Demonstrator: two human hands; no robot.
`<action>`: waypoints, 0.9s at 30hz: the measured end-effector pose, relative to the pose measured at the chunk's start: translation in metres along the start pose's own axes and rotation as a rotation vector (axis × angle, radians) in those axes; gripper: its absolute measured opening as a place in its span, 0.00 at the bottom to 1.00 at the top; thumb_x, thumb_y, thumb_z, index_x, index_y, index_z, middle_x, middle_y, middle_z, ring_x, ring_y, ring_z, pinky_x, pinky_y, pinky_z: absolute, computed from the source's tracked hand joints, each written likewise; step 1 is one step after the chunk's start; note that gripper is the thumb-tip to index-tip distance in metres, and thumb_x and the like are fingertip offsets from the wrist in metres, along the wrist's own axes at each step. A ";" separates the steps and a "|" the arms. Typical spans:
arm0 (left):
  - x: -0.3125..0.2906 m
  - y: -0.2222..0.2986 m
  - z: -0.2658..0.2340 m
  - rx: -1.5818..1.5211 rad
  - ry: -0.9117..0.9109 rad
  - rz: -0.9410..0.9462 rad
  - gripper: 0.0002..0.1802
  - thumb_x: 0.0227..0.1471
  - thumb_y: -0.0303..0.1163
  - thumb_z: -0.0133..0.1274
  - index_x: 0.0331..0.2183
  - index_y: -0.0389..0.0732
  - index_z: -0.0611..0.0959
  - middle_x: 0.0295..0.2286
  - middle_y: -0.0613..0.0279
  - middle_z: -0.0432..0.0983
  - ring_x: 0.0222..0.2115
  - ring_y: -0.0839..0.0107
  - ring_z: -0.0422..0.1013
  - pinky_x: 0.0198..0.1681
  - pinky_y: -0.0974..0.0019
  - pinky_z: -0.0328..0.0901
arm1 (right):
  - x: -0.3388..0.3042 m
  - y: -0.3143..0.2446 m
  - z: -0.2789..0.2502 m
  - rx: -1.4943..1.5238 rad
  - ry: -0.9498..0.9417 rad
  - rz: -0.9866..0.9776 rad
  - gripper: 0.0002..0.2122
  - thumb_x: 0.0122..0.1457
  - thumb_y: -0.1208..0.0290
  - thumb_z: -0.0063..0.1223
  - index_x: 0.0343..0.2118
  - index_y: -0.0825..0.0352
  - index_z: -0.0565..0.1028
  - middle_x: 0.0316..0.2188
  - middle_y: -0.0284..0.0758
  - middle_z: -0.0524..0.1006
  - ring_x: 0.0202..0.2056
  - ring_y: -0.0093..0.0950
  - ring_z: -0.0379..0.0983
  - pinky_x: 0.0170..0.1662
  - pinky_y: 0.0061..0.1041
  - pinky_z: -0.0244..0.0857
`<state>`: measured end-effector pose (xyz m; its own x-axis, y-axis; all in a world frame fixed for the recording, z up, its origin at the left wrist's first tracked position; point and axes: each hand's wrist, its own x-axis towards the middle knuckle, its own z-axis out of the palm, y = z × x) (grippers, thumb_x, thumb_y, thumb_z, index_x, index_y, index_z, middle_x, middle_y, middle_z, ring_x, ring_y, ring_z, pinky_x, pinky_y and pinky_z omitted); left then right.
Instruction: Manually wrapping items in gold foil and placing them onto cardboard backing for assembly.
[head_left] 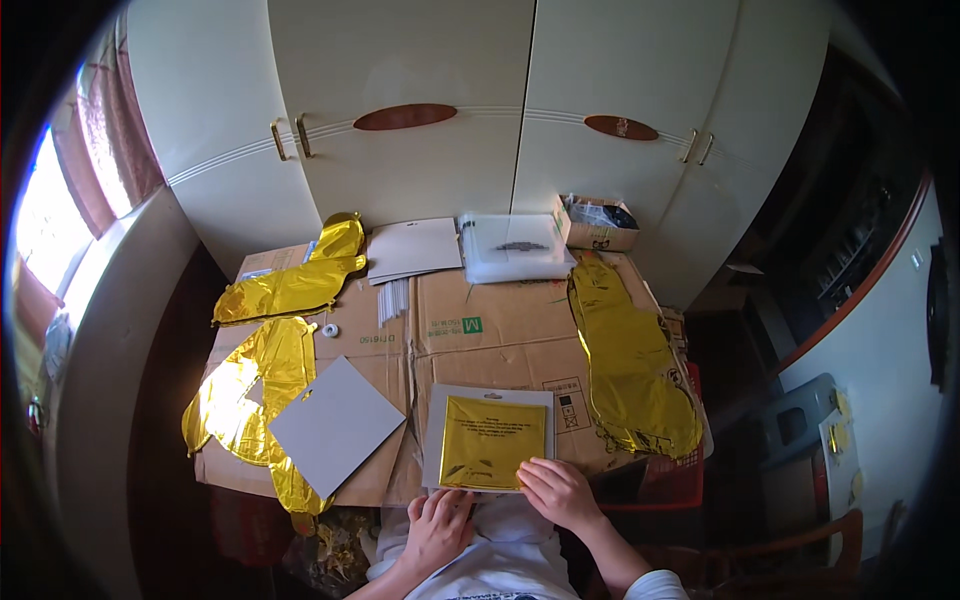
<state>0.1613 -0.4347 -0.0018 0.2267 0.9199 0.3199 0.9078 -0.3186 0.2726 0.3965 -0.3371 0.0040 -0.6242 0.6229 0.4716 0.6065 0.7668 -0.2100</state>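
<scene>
Before me lies a white backing card (433, 445) with a hang slot at its far edge. On it is a flat, folded gold foil balloon (493, 438) with small dark print. My left hand (437, 527) rests at the card's near-left edge, its fingers loosely bent and slightly apart, with nothing seen in them. At the near-right corner, my right hand (557, 493) has its fingers closed together on the folded foil's corner; its thumb is hidden. A second white card (338, 430) lies askew to the left, partly over an unfolded gold foil balloon (284, 352).
Flattened cardboard (455, 355) covers the table. Long gold foil pieces lie far left (290, 290) and right (630, 370). At the back are a card stack (413, 248), clear plastic bags (510, 245) and a small box (600, 238). White strips (394, 300) and a tape roll (331, 330) lie nearer.
</scene>
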 end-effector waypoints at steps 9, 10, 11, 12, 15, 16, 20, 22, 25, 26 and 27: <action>0.002 0.007 0.000 -0.232 -0.029 -0.021 0.28 0.47 0.32 0.59 0.52 0.41 0.76 0.47 0.58 0.69 0.50 0.64 0.65 0.50 0.59 0.61 | 0.004 -0.004 0.009 -0.042 0.166 0.028 0.07 0.49 0.72 0.63 0.32 0.61 0.80 0.36 0.26 0.79 0.40 0.24 0.76 0.42 0.27 0.72; 0.002 0.009 -0.003 -0.500 -0.096 -0.159 0.28 0.49 0.31 0.57 0.53 0.39 0.74 0.47 0.57 0.69 0.49 0.64 0.66 0.51 0.60 0.62 | 0.006 -0.005 0.010 -0.043 0.194 0.040 0.07 0.48 0.72 0.63 0.31 0.61 0.80 0.36 0.26 0.79 0.38 0.24 0.77 0.40 0.26 0.72; 0.003 0.013 -0.007 -0.768 -0.164 -0.297 0.28 0.52 0.29 0.55 0.55 0.38 0.72 0.47 0.56 0.69 0.49 0.64 0.67 0.51 0.62 0.63 | 0.008 -0.007 0.011 -0.044 0.218 0.047 0.06 0.48 0.72 0.63 0.31 0.62 0.80 0.36 0.26 0.79 0.37 0.23 0.77 0.40 0.26 0.72; 0.004 0.017 -0.009 -1.036 -0.228 -0.439 0.27 0.54 0.28 0.54 0.56 0.37 0.70 0.48 0.56 0.69 0.48 0.64 0.67 0.51 0.63 0.64 | 0.011 -0.010 0.012 -0.044 0.241 0.051 0.06 0.48 0.73 0.63 0.31 0.62 0.79 0.36 0.26 0.79 0.37 0.23 0.77 0.39 0.25 0.72; 0.004 0.016 0.012 -1.821 -0.127 -0.766 0.28 0.59 0.20 0.45 0.60 0.34 0.63 0.52 0.49 0.68 0.52 0.59 0.68 0.57 0.62 0.62 | 0.016 -0.017 0.015 -0.046 0.262 0.060 0.06 0.48 0.73 0.62 0.31 0.62 0.79 0.35 0.26 0.79 0.35 0.23 0.77 0.38 0.25 0.72; 0.007 0.014 0.012 -1.954 -0.112 -0.851 0.28 0.58 0.18 0.44 0.60 0.33 0.62 0.52 0.48 0.68 0.53 0.58 0.68 0.58 0.62 0.62 | 0.017 -0.019 0.016 -0.049 0.262 0.065 0.06 0.48 0.73 0.62 0.31 0.62 0.79 0.35 0.26 0.79 0.35 0.23 0.77 0.38 0.25 0.72; 0.019 0.012 0.005 -2.167 -0.051 -0.972 0.26 0.58 0.18 0.42 0.58 0.32 0.63 0.53 0.44 0.67 0.54 0.56 0.67 0.58 0.61 0.64 | 0.021 -0.027 0.017 -0.042 0.261 0.061 0.07 0.49 0.72 0.62 0.32 0.61 0.79 0.35 0.26 0.78 0.35 0.22 0.77 0.37 0.25 0.71; 0.024 0.012 0.000 -2.172 -0.030 -1.060 0.24 0.59 0.18 0.42 0.57 0.32 0.63 0.52 0.44 0.68 0.54 0.55 0.68 0.58 0.59 0.65 | 0.021 -0.029 0.019 -0.028 0.245 0.058 0.07 0.49 0.72 0.62 0.32 0.61 0.79 0.36 0.26 0.78 0.36 0.23 0.76 0.38 0.25 0.70; 0.031 0.009 -0.001 -2.219 -0.014 -1.158 0.19 0.59 0.19 0.42 0.53 0.32 0.66 0.51 0.44 0.69 0.52 0.54 0.69 0.57 0.57 0.66 | 0.019 -0.030 0.020 -0.014 0.214 0.051 0.08 0.49 0.71 0.62 0.33 0.61 0.78 0.37 0.26 0.78 0.38 0.24 0.76 0.40 0.26 0.70; 0.032 0.008 0.001 -2.210 -0.015 -1.170 0.18 0.60 0.20 0.42 0.52 0.32 0.66 0.49 0.46 0.70 0.51 0.56 0.70 0.55 0.58 0.67 | 0.019 -0.031 0.020 -0.012 0.211 0.051 0.08 0.49 0.71 0.62 0.33 0.61 0.79 0.37 0.26 0.78 0.38 0.24 0.76 0.40 0.26 0.70; 0.033 0.007 0.004 -2.202 -0.014 -1.181 0.17 0.61 0.21 0.43 0.52 0.32 0.67 0.48 0.47 0.71 0.50 0.57 0.71 0.54 0.58 0.68 | 0.019 -0.031 0.020 -0.009 0.208 0.049 0.08 0.49 0.71 0.62 0.33 0.61 0.79 0.37 0.26 0.78 0.38 0.24 0.76 0.41 0.26 0.70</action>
<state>0.1765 -0.4060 0.0074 0.1518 0.8094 -0.5673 -0.8451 0.4039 0.3502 0.3560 -0.3458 0.0028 -0.4791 0.6133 0.6280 0.6390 0.7342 -0.2295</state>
